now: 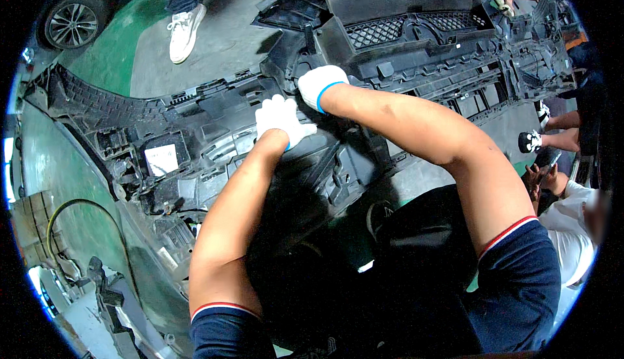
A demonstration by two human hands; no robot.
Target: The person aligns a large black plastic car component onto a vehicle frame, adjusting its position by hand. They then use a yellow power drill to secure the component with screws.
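A large black car bumper (pixel 214 109) stretches across the view, its inner side with clips and ribs showing. My left hand (pixel 278 122), in a white knit glove, lies on its middle with fingers spread. Just to the right and farther off, my right hand (pixel 323 86), also in a white glove with a blue cuff, bends down against the plastic. Its fingers look curled and mostly hidden beneath the hand, so what they grip cannot be made out. Behind it lies a black grille section (pixel 390 31) with mesh openings.
A white paper (pixel 161 159) is on the bumper's left part. A person in white shoes (pixel 186 34) stands beyond it. At the far right, a gloved hand (pixel 502 5) touches the parts, and a seated person (pixel 569 229) holds a phone. A car wheel (pixel 73 22) shows at upper left, a hose (pixel 84 201) at lower left.
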